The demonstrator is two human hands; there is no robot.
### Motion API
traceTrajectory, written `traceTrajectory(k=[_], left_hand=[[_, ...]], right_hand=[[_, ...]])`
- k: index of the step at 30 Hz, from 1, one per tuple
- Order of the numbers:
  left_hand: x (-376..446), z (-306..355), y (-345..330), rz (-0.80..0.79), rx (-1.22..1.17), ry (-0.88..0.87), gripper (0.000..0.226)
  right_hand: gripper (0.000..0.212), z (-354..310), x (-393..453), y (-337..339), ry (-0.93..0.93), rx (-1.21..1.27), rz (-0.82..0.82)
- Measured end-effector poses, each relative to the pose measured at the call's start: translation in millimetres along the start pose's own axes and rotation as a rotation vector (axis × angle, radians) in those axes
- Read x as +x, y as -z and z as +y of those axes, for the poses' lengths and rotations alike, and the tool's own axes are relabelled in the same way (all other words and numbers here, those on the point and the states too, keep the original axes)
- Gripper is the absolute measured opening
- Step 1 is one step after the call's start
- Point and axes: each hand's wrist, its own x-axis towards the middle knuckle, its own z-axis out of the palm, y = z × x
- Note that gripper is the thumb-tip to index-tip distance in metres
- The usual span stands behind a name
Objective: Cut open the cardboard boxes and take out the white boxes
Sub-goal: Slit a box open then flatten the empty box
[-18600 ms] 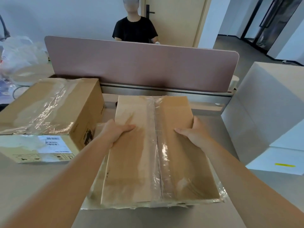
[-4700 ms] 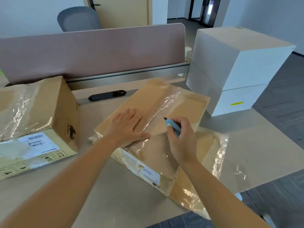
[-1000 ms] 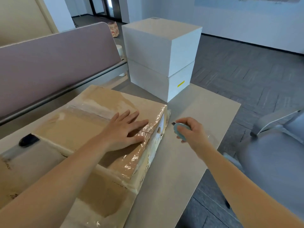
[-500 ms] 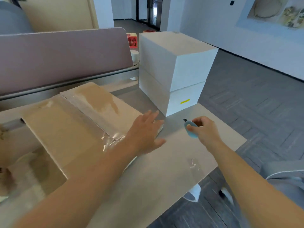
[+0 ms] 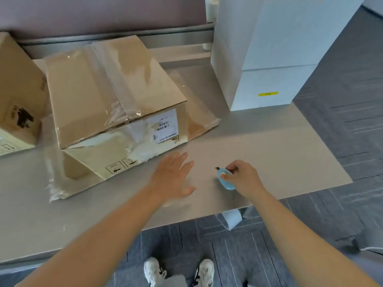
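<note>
Step in hand: cutting the tape on the cardboard box (image 5: 116, 88) at centre left of the frame; judging by the top, its flaps are closed and the clear tape along the middle seam looks unbroken
How to do it well: lay the free hand flat on a flap, clear of the seam; set the blade tip into the seam at one end and draw it along shallow, so it parts the tape and spares whatever sits inside; then slit the taped edges at both short ends before lifting the flaps
Risk: loose plastic film trails from the near corners of the box and could snag the blade
Left hand (image 5: 172, 179): spread wide, fingers apart, holding nothing; lower centre of the frame above the desk (image 5: 279, 154), just off the box's near corner, not touching it as far as I can tell
Right hand (image 5: 242, 179): clenched around the small blue cutter (image 5: 224, 179), short blade tip pointing toward upper left; right of the left hand, well clear of the box
Second cardboard box (image 5: 18, 96): far left edge, taped
White boxes (image 5: 269, 52): two stacked at upper right, on the desk
Progress: early in this box, nothing taken out of it yet
</note>
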Motion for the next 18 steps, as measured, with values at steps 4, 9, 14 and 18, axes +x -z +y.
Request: traceTrajectory(k=[4, 9, 14, 18], left_hand=[[-9.7, -3.1, -17.3, 0.017, -0.079, 0.057, 0.071], [-21.6, -4.0, -24.5, 0.011, -0.117, 0.101, 0.069], [-26.4, -3.3, -4.9, 0.08, -0.106, 0.118, 0.07], [-37.2, -4.1, 30.8, 0.207, -0.085, 0.075, 0.069]], right_hand=[[0.02, 6.2, -2.5, -13.9, 0.043, -0.085, -0.043], [0.026, 5.8, -1.5, -18.6, 0.08, -0.126, -0.015], [0.045, -7.4, -1.6, -2.3, 0.102, -0.1, 0.015], [0.047, -40.1, 0.8, 20.6, 0.227, -0.125, 0.073]])
